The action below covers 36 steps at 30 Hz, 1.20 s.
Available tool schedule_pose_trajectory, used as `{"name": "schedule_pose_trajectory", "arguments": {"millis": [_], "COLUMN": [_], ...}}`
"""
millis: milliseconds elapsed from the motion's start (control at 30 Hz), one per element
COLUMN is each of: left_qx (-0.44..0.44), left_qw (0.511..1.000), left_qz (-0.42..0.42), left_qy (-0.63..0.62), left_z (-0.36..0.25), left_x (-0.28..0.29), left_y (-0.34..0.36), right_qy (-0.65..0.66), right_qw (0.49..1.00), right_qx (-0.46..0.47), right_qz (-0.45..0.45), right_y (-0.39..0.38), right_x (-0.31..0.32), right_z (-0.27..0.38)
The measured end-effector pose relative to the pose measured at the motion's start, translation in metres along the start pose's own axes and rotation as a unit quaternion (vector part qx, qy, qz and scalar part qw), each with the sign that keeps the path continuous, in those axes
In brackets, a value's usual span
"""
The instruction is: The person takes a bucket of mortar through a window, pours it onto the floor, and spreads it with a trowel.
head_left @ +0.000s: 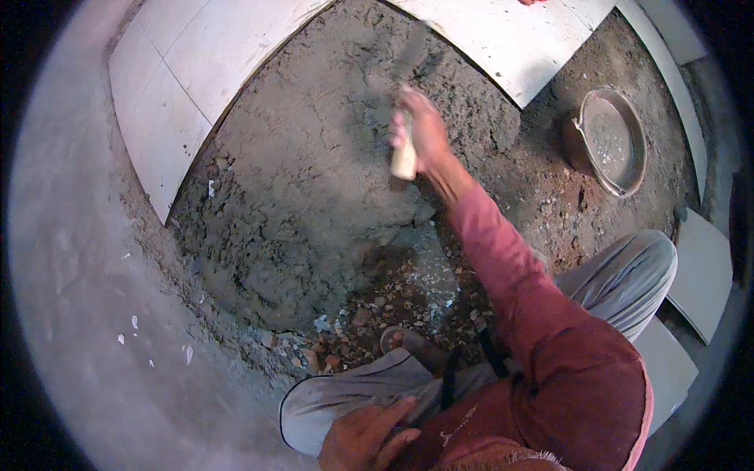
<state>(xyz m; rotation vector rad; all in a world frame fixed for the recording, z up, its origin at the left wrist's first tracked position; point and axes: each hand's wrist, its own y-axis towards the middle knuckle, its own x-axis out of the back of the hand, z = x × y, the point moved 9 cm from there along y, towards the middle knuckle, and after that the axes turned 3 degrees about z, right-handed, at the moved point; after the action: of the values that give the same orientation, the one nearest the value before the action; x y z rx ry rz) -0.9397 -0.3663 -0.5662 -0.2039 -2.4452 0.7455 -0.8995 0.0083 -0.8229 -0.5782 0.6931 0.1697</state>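
My right hand (426,129) is closed around the pale handle of a trowel (404,159). Its blade, smeared by motion, reaches away from me over a bed of wet grey mortar (314,149). The mortar looks fairly smooth in the middle and lumpy at the near left. Down by my bent left leg, my left hand (363,436) rests with fingers stretched out and holds nothing.
Laid pale tiles (177,78) border the mortar at the left, and more tiles (503,39) at the far side. A bucket (580,149) with greyish liquid stands at right. Loose tiles (701,271) lie beside my right knee. Rubble (385,302) covers the ground before my foot.
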Motion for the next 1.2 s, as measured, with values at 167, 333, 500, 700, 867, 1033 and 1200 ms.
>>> {"name": "schedule_pose_trajectory", "arguments": {"millis": [167, 333, 500, 700, 867, 1033, 1200], "left_qx": [-0.151, -0.144, -0.199, -0.206, -0.226, -0.242, -0.194], "left_qw": [0.987, 0.989, 0.979, 0.974, 0.970, 0.965, 0.976], "left_qz": [0.008, -0.011, 0.012, 0.062, 0.076, 0.095, 0.054], "left_qy": [-0.058, -0.041, -0.047, -0.075, -0.042, -0.042, -0.080], "left_z": [-0.034, -0.049, -0.033, -0.021, -0.014, 0.001, 0.003], "left_x": [0.017, 0.024, 0.014, 0.005, 0.004, -0.016, -0.019], "left_y": [0.016, 0.016, 0.013, 0.005, -0.010, -0.017, -0.026], "right_qy": [0.026, -0.017, 0.029, -0.370, -0.429, -0.330, -0.293], "right_qw": [0.999, 0.999, 0.995, 0.908, 0.889, 0.940, 0.916], "right_qx": [-0.019, -0.003, -0.012, 0.129, -0.009, -0.028, -0.199], "right_qz": [0.002, -0.035, -0.099, -0.149, -0.160, -0.077, 0.186], "right_y": [0.055, -0.032, -0.110, -0.148, -0.135, -0.127, -0.066], "right_x": [-0.003, 0.088, 0.124, 0.105, 0.151, 0.057, -0.065], "right_z": [-0.004, 0.012, 0.020, 0.109, 0.105, -0.001, -0.100]}}
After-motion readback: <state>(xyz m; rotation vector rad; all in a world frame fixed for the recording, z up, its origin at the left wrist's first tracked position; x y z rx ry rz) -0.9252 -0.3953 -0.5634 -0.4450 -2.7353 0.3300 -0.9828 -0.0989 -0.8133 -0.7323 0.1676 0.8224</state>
